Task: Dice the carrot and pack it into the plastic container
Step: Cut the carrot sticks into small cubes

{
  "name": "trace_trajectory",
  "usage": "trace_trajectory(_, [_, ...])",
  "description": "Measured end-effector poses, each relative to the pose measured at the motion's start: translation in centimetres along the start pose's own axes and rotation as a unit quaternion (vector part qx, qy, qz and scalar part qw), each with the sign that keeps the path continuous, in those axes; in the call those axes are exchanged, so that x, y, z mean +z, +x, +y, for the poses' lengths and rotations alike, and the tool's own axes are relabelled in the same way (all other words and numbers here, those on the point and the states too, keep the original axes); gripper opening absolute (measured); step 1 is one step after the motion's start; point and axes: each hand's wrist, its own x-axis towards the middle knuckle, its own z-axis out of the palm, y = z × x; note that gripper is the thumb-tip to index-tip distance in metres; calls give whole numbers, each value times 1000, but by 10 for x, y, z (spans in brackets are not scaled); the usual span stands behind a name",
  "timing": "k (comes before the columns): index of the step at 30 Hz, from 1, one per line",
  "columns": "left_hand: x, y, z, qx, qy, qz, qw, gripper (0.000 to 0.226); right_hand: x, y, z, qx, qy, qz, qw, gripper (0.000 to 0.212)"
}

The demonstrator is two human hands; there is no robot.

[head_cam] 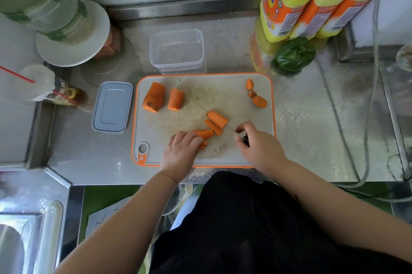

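Note:
On the orange-rimmed cutting board [234,151] lie two thick carrot chunks [155,97] at the upper left and small end slices [259,101] at the upper right. Lengthwise carrot strips [217,120] lie in the middle. My left hand [181,153] curls over one carrot strip [204,133] and holds it down. My right hand [258,146] grips the dark handle of a knife [201,107], whose thin blade runs up-left past the strips. The clear plastic container [177,50] stands empty behind the board. Its grey lid [112,106] lies left of the board.
The steel counter [312,117] holds yellow detergent bottles [287,3] and a green pepper [294,54] at the back right. A plate and green-tinted jar [66,28] and a dark sauce bottle [55,90] stand at the left. A grey cable [365,135] runs down the right.

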Motion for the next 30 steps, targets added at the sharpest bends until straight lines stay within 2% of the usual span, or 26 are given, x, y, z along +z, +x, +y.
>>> trace_trajectory(7, [0, -9, 4, -52, -2, 4, 999, 16, -5, 3, -8, -1, 14, -57, 998, 29])
trace_trajectory(10, [-4, -19, 1, -97, -36, 48, 993, 16, -4, 7, -11, -16, -16, -102, 995, 26])
trace_trajectory(13, [-8, -28, -2, -117, -44, 97, 987, 13, 0, 10, -15, -21, -46, -139, 989, 38])
trace_trajectory(15, [-8, -31, -4, -125, -41, 99, 986, 16, 4, 14, -17, -28, -59, -160, 985, 40])
trace_trajectory(19, [-6, -32, -6, -113, -49, 49, 991, 19, 11, 22, -16, -34, -88, -179, 979, 41])
trace_trajectory(23, [-8, -18, -9, -114, -78, -53, 989, 22, 5, 30, -6, 8, -60, -113, 992, 39])
trace_trajectory(26, [-15, 5, -10, -129, -100, -112, 980, 13, 2, 31, -2, 10, -57, -102, 993, 36])
trace_trajectory(30, [-17, 26, -17, -100, -87, -105, 986, 23, 8, 27, -6, -12, -64, -121, 990, 36])
